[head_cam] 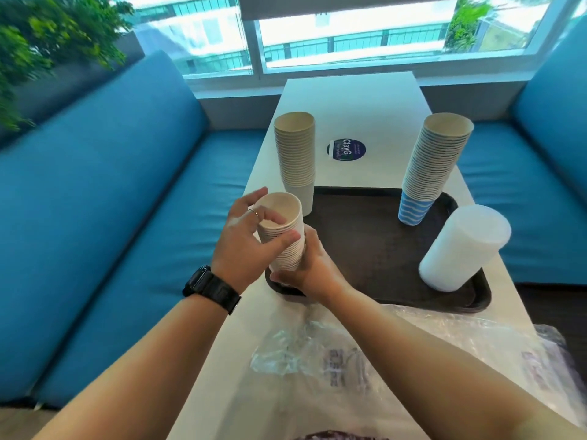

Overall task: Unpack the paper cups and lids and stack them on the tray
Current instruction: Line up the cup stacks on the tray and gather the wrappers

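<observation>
Both hands curl round the short white cup stack (281,233) — left hand (244,239) near its rim, right hand (305,268) at its base, over the tray (381,249) front-left corner. Seat it flat, keep it upright — release top last.

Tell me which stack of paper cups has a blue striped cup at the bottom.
The tall paper cup stack at the tray's far right corner; the other two stacks show only white cups.

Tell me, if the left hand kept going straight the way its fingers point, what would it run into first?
Probably the taller stack of white cups just beyond; the left hand already grips the held cup stack. Depth is hard to judge.
</observation>
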Demonstrator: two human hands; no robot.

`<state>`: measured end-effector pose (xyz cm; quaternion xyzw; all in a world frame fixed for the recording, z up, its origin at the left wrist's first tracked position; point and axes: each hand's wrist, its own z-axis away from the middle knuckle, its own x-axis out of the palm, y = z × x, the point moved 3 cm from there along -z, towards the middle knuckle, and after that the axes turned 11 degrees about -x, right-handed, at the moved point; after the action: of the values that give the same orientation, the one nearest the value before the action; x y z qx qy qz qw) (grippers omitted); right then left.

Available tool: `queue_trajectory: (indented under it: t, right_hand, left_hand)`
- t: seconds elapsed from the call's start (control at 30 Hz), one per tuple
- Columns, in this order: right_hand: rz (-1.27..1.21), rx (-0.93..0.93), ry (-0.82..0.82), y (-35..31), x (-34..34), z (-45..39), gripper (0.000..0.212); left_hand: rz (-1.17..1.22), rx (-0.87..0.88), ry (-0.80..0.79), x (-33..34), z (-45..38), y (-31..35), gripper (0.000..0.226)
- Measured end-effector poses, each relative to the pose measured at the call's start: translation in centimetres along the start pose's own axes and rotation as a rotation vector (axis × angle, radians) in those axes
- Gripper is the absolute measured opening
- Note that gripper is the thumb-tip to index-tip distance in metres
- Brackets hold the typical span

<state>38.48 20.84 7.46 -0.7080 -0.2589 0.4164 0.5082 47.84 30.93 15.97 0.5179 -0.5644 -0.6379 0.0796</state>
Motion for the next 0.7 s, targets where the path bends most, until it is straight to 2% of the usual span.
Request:
queue_trajectory:
  t: [0.1, 0.23, 0.33, 0.4, 0.47, 0.7]
  right_hand:
    - [-0.042, 0.036, 0.005, 0.2, -1.8, 0.3, 0.107]
    - [-0.064, 0.025, 0.088, 0.7, -5.4, 1.1, 0.100]
    - [-0.075, 0.065, 0.282, 1.8, -8.5, 1.3, 0.083]
    - [-0.055, 0.111, 0.483, 3.1, -10.4, 1.0, 0.067]
    - [-0.042, 0.158, 0.633, 4.3, -11.8, 0.4, 0.063]
    - [0.081, 0.276, 0.924, 6.2, -14.9, -2.2, 0.090]
  left_hand:
    - [-0.048, 0.045, 0.046, -0.1, 0.4, 1.4, 0.027]
    - [-0.115, 0.113, 0.160, 0.4, 0.7, 4.3, 0.023]
    - [-0.133, 0.220, 0.190, 1.5, 0.2, 7.3, 0.037]
    - [-0.107, 0.276, 0.155, 2.6, -0.4, 9.4, 0.042]
    - [-0.115, 0.312, 0.081, 4.2, -1.3, 11.5, 0.045]
    - [-0.329, 0.309, -0.231, 10.4, -5.8, 16.8, 0.055]
